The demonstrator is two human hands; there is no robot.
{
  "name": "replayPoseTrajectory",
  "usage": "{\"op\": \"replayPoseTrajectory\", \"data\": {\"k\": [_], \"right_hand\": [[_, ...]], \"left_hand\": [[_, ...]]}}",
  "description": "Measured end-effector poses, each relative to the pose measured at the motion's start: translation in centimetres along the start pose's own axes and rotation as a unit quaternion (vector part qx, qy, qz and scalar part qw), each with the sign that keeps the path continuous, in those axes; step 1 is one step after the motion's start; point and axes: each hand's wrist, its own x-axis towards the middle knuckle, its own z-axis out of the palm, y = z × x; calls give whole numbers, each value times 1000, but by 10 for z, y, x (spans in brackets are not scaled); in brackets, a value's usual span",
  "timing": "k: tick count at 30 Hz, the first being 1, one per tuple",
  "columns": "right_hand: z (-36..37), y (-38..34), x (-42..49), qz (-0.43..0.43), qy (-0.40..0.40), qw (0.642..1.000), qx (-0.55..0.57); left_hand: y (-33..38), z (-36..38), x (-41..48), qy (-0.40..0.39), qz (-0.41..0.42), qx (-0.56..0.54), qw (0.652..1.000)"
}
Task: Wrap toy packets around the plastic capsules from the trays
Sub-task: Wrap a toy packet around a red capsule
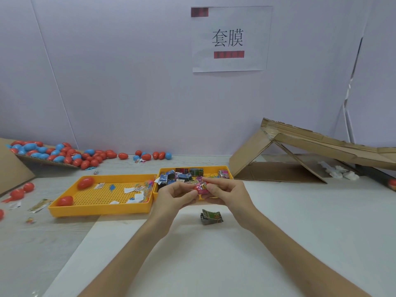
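Forearms come in from the bottom edge, hands meeting over the white table (300, 221). Left hand (173, 195) and right hand (227, 190) both pinch one red capsule (196, 188) with a pink packet (204, 189) on it, held above the near edge of the right tray (205, 167), which holds loose packets (182, 176). Spare packet (211, 217) lies on the table just below the hands. Left tray (98, 210) holds two red capsules (85, 182) and paper scraps. Capsule pile (64, 154) far left, cardboard (278, 151) right.
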Motion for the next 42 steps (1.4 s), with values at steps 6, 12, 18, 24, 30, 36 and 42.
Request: {"op": "replayPoseTrajectory", "data": {"k": [6,12,18,24,30,36,42], "right_hand": [[1,-1,1,-2,-21,991,-130],[-5,-5,1,-26,-23,986,-162],[-15,-27,14,74,68,995,12],[-18,-66,53,118,16,990,71],[-83,-114,84,41,134,941,309],[-60,-47,45,36,38,994,-94],[-23,-10,10,-67,-65,952,-292]], "left_hand": [[3,-1,-1,8,13,-4,1000],[1,0,-1,-9,-7,-13,1000],[-5,3,0,-41,72,233,969],[-16,3,-6,-163,53,359,918],[-18,3,-4,-142,75,365,917],[-14,3,-1,-58,48,269,960],[-4,-1,2,9,5,116,993]]}}
